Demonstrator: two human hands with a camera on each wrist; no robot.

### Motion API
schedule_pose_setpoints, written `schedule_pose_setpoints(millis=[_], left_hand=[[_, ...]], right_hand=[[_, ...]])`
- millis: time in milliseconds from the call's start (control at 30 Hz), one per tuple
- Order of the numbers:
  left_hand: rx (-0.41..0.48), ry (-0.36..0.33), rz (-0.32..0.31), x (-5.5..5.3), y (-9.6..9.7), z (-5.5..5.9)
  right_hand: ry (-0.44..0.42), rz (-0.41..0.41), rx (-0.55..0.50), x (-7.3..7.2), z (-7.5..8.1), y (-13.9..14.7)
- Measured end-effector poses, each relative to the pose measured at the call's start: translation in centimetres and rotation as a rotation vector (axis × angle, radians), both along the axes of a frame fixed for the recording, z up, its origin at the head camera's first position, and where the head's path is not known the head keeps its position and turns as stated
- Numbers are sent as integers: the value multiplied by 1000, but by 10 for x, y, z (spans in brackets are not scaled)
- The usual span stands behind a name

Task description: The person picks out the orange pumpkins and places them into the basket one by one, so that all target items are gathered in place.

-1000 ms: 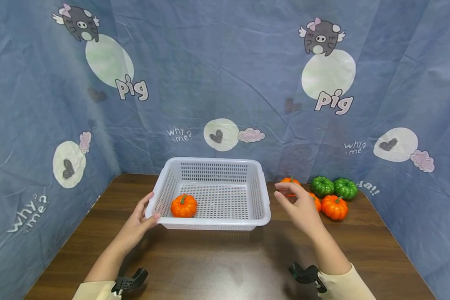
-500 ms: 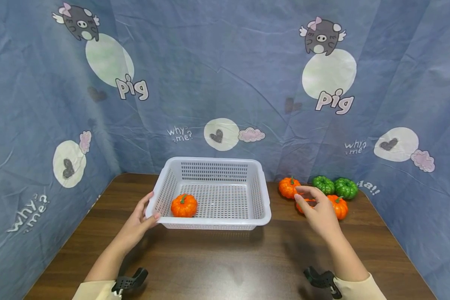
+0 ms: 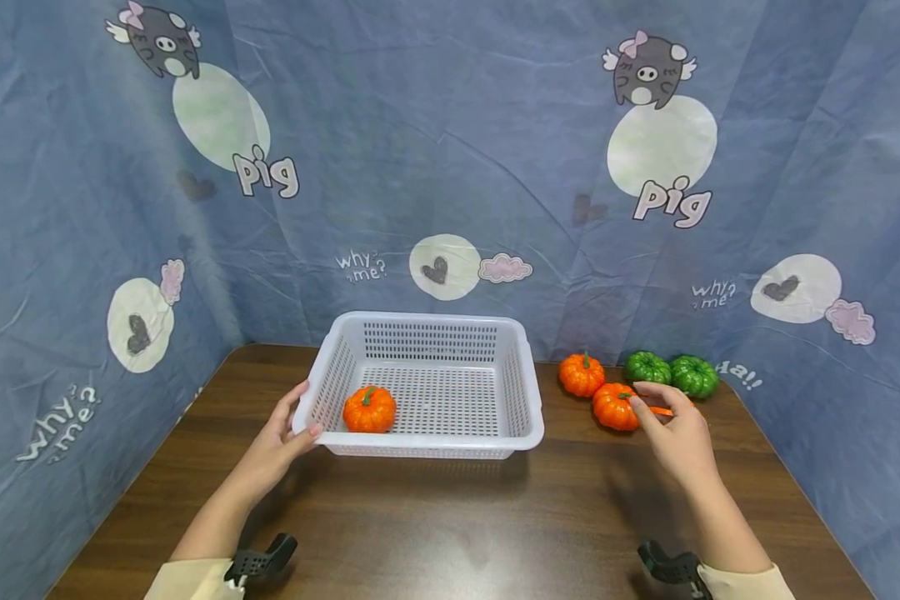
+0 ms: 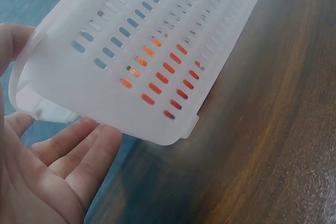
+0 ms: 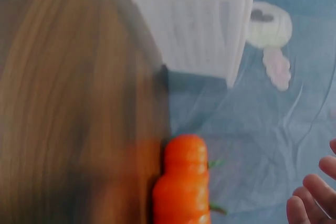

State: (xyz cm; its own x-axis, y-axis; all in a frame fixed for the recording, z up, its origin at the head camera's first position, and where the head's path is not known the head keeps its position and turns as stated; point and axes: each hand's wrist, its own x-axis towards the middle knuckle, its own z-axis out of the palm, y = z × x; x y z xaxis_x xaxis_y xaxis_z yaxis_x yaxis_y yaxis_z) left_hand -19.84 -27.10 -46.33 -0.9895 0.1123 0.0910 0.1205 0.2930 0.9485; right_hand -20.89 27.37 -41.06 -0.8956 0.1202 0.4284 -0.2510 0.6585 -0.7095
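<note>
Right fingers [image 3: 662,390] moved right | spread at orange pumpkin [image 3: 661,411], clear of basket [image 3: 530,392] | left fingers [image 3: 286,406] pinch rim [image 3: 320,367]

The white plastic basket [image 4: 68,80] is held at its rim by the left hand [image 4: 47,182], with the thumb laid against the rim at the upper left and the fingers [image 4: 86,169] spread below it. The basket's wall is pierced by rows of oblong slots, through some of which an orange object [image 4: 162,77] is glimpsed. The right side is filled by a brown wood-grained tabletop [image 4: 283,124]; blue is seen at the upper left.
</note>
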Motion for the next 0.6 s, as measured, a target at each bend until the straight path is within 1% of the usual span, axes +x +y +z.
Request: schedule_pose_setpoints(millis=[200, 333, 467, 600], left_hand=[[-2, 4, -2, 0, 0, 0], [1, 7, -10, 0, 1, -1], [20, 12, -14, 0, 0, -1], [20, 14, -13, 1, -1, 0]], right_hand=[[-69, -72, -13, -2, -9, 19], [-96, -118, -11, -5, -16, 31], [-127, -173, -28, -11, -22, 41], [-167, -210, -58, -18, -30, 49]])
